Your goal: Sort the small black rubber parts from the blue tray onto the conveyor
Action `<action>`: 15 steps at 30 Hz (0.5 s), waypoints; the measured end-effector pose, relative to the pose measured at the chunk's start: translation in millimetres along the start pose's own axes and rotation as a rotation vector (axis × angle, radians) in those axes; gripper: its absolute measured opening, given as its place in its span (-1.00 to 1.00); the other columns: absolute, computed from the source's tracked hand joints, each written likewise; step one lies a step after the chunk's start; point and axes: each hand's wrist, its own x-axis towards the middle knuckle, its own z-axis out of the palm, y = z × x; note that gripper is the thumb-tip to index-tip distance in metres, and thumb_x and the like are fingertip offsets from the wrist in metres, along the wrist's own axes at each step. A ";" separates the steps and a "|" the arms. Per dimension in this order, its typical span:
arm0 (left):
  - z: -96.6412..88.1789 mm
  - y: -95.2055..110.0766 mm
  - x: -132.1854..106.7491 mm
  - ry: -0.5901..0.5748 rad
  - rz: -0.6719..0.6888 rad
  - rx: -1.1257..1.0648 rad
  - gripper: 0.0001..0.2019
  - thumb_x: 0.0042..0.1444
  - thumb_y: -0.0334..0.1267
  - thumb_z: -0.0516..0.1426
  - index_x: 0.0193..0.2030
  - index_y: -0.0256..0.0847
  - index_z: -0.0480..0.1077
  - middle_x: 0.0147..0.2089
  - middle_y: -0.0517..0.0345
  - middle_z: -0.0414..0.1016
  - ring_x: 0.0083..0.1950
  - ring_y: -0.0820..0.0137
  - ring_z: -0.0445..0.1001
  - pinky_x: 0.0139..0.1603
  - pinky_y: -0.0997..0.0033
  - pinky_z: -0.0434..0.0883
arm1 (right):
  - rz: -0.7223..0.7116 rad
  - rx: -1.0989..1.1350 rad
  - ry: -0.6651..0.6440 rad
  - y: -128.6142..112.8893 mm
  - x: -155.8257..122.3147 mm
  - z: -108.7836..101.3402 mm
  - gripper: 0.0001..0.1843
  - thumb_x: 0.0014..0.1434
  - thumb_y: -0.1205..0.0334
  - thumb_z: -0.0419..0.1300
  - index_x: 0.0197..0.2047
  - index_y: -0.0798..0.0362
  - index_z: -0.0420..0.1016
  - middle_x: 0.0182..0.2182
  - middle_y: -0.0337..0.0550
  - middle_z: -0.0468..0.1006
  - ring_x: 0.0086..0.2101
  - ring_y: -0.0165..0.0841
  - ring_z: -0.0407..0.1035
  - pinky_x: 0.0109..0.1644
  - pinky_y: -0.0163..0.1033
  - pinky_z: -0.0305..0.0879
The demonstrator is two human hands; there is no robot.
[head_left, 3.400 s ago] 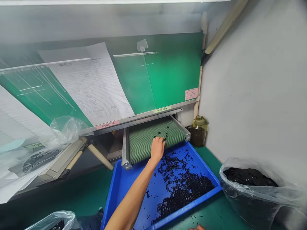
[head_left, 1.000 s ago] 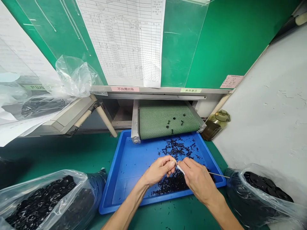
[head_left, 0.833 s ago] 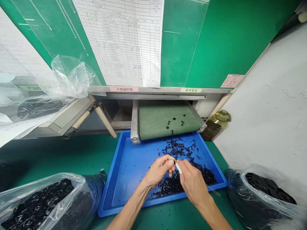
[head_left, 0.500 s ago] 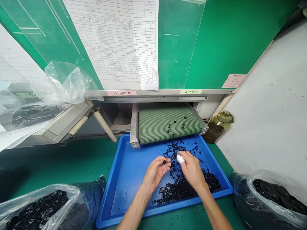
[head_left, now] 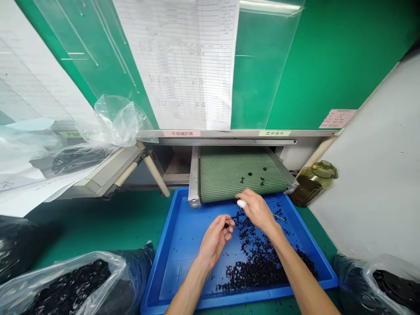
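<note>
My left hand (head_left: 215, 240) hovers over the blue plastic tray (head_left: 157, 273), with a small black piece (head_left: 226, 225) pinched at its fingertips. My right hand (head_left: 256, 211) is near the tray's far end, just in front of the green mesh conveyor belt (head_left: 243, 175). It has a white finger wrap (head_left: 241, 203) on one finger, and a thin metal rod (head_left: 278, 216) sticks out past its far side. A heap of small black pieces (head_left: 259, 271) lies in the tray under my hands. Several black pieces (head_left: 250, 174) sit on the belt.
Clear plastic bags of black parts stand at lower left (head_left: 72, 284) and lower right (head_left: 393, 284). An olive glass jar (head_left: 311, 183) stands beside the conveyor. A printed sheet (head_left: 180, 65) hangs on the green panel behind. A white wall (head_left: 370, 175) rises on the right.
My hands have come apart, and my right hand has moved away from me towards the belt. The view has shifted slightly, and the pieces in the tray lie more spread out.
</note>
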 end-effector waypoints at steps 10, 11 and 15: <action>9.5 6.9 -4.5 -0.111 0.015 0.136 -0.63 -0.06 -0.10 0.29 -0.22 -0.37 0.43 -0.51 0.21 0.34 -0.52 0.59 0.21 -0.52 0.57 0.12 | -0.081 0.236 -0.181 -30.5 -54.0 -23.1 -0.43 0.05 0.60 -0.11 0.04 -0.03 0.36 -0.22 -0.17 0.38 -0.24 -0.41 0.31 -0.13 -0.31 0.27; 9.8 6.9 -6.6 -0.092 0.014 0.124 -0.62 -0.07 -0.09 0.30 -0.22 -0.37 0.43 -0.49 0.19 0.36 -0.51 0.58 0.22 -0.51 0.56 0.14 | -0.057 0.197 -0.153 -30.7 -59.3 -22.8 -0.44 0.06 0.59 -0.11 0.05 -0.02 0.35 -0.22 -0.17 0.38 -0.25 -0.41 0.32 -0.14 -0.31 0.27; 12.2 5.3 -13.8 -0.068 0.018 0.110 -0.63 -0.09 -0.07 0.30 -0.27 -0.36 0.44 -0.46 0.17 0.37 -0.51 0.58 0.22 -0.49 0.55 0.16 | 0.012 -0.063 -0.079 -34.5 -80.8 -17.9 -0.51 0.09 0.55 -0.09 0.03 0.01 0.33 -0.26 -0.17 0.42 -0.36 -0.40 0.34 -0.28 -0.32 0.27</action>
